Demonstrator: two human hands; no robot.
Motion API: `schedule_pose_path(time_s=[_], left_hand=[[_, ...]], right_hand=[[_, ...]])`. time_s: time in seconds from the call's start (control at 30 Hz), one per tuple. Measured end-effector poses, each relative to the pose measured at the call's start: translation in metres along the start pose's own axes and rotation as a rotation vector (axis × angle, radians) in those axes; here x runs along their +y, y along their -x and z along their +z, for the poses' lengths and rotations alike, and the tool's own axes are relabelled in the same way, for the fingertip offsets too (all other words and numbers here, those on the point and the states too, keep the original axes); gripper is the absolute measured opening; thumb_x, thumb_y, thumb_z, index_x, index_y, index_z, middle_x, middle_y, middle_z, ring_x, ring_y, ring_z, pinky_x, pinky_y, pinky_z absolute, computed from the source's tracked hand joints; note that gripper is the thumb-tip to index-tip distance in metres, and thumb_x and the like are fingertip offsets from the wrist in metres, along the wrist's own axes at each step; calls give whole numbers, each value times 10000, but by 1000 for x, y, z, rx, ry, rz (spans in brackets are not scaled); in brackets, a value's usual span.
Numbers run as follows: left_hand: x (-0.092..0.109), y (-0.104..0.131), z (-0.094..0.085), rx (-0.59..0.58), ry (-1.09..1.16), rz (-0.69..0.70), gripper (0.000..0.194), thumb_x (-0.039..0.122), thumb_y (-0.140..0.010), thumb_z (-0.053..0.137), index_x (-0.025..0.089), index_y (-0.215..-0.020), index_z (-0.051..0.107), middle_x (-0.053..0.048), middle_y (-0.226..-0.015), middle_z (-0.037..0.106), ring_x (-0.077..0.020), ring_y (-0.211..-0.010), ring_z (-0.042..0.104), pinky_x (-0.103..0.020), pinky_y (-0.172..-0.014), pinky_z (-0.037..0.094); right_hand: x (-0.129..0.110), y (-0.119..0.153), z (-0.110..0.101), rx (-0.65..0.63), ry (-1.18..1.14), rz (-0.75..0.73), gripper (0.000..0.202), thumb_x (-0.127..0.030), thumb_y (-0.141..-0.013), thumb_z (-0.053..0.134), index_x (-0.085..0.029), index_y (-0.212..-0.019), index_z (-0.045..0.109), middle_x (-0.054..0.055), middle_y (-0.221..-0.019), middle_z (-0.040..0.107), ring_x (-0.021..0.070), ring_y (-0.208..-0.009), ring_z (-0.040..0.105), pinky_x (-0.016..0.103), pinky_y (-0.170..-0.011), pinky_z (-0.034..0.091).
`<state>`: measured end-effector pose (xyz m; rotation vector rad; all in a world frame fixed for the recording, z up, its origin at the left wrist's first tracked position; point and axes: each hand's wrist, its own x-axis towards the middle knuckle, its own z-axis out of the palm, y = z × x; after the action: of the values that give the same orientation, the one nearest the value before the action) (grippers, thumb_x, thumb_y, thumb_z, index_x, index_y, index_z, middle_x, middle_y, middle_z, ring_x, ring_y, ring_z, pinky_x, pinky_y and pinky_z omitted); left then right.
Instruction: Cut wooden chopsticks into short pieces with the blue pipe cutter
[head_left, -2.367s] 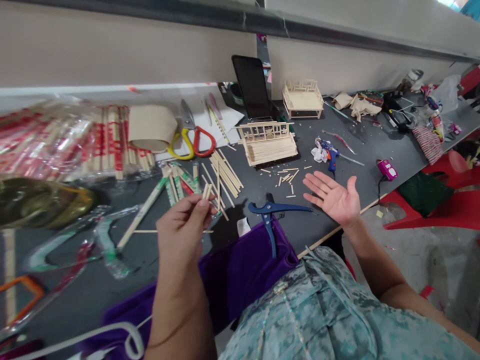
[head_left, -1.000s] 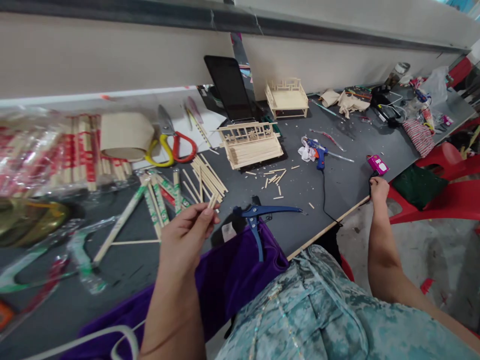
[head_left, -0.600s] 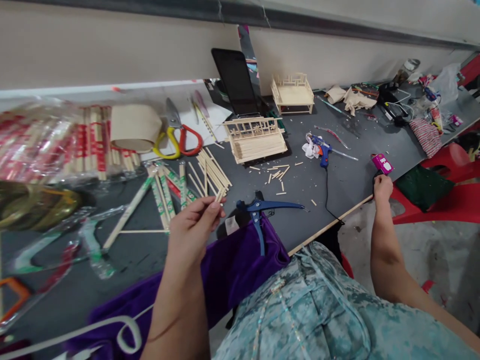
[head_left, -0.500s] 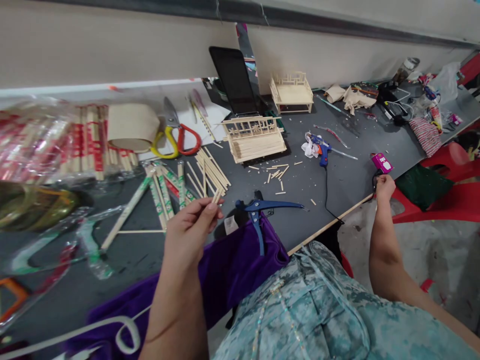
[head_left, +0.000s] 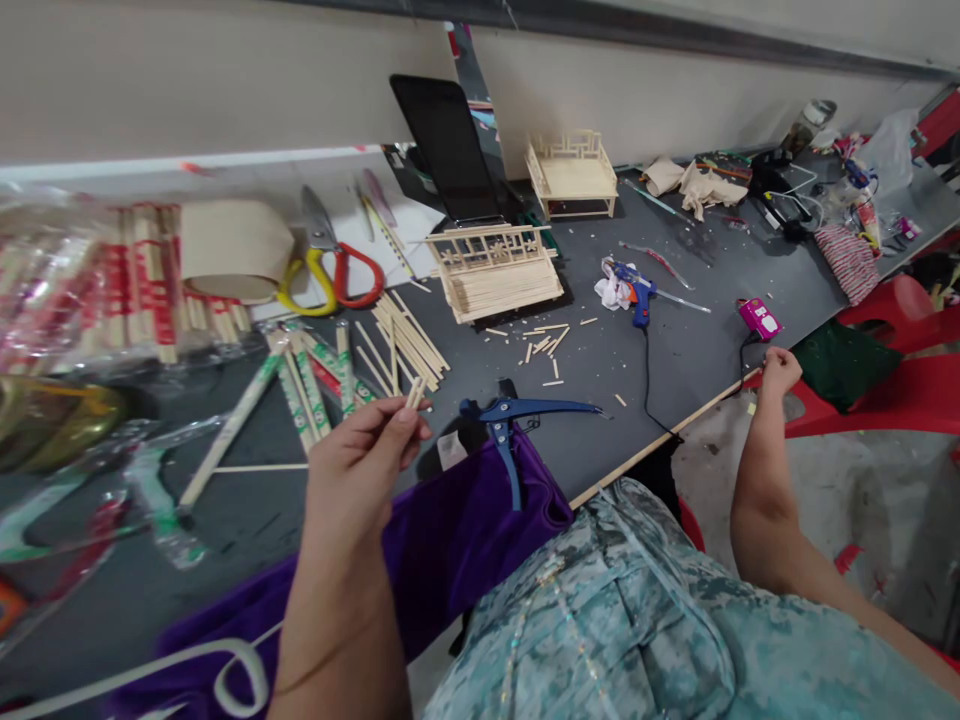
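Small wooden sticks (head_left: 415, 391) are pinched between the thumb and fingers of my left hand (head_left: 371, 445), above the dark table. My right hand (head_left: 780, 371) is at the table's right front edge with its fingers curled together; what they hold, if anything, is hidden. Just beyond it lies a small pink box (head_left: 760, 319) with a black cord. Blue cutters (head_left: 510, 410) lie to the right of my left hand, partly on purple cloth (head_left: 465, 530). Loose sticks (head_left: 409, 340) are spread behind my left hand. A miniature wooden bench (head_left: 499, 280) stands behind the cutters.
A second wooden bench (head_left: 574, 175), a propped phone (head_left: 450, 140) and a blue glue gun (head_left: 640, 295) stand or lie farther back. Scissors (head_left: 322, 275) and bagged chopsticks (head_left: 150, 280) are at left. Short offcuts (head_left: 546, 345) lie mid-table. A red chair (head_left: 900, 385) is at right.
The view has shifted slightly, so most table items appear farther left. My right hand has moved a little away from the pink box toward the table edge. My left hand keeps its pinch on the sticks.
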<state>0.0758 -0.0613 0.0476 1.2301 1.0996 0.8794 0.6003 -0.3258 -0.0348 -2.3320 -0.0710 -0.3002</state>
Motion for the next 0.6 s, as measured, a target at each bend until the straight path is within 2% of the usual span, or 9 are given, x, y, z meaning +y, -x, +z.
schedule_pose_path(time_s=[0.17,0.33,0.4,0.5,0.6], left_hand=[[2,0,3,4,-1,-7,280,357,-689,794,135,-839,711,23,-570,574,-55,-417,406,-190,-395,236],[3,0,2,-6,6,-6,283,352,-695,791,130,-853,716,22,-568,573,-53,-414,404,-191,-392,237],[1,0,0,1,4,-16,283,351,-697,791,129,-857,716,24,-569,578,-54,-421,415,-190,-395,245],[-1,-1,-1,-1,14,-28,291,362,-701,794,131,-859,715,26,-573,580,-51,-422,417,-184,-394,246],[-2,-1,2,-28,25,-18,305,381,-717,795,130,-872,717,25,-579,580,-46,-420,408,-182,-395,245]], right_hand=[[9,-2,0,18,-149,82,242,-325,-803,571,-140,-930,663,-40,-613,523,140,-535,519,262,-520,488],[6,4,-8,25,-182,105,254,-422,-861,532,-178,-862,602,-66,-583,456,105,-474,425,237,-473,441],[1,7,-13,22,-154,91,299,-457,-889,479,-181,-861,591,-53,-595,475,109,-478,424,238,-473,425],[-12,12,-17,-17,-78,37,367,-494,-910,428,-174,-859,601,-5,-649,556,142,-546,497,264,-533,446],[-36,27,-19,-115,32,-62,362,-503,-883,517,-175,-772,619,65,-722,650,201,-715,592,303,-674,467]])
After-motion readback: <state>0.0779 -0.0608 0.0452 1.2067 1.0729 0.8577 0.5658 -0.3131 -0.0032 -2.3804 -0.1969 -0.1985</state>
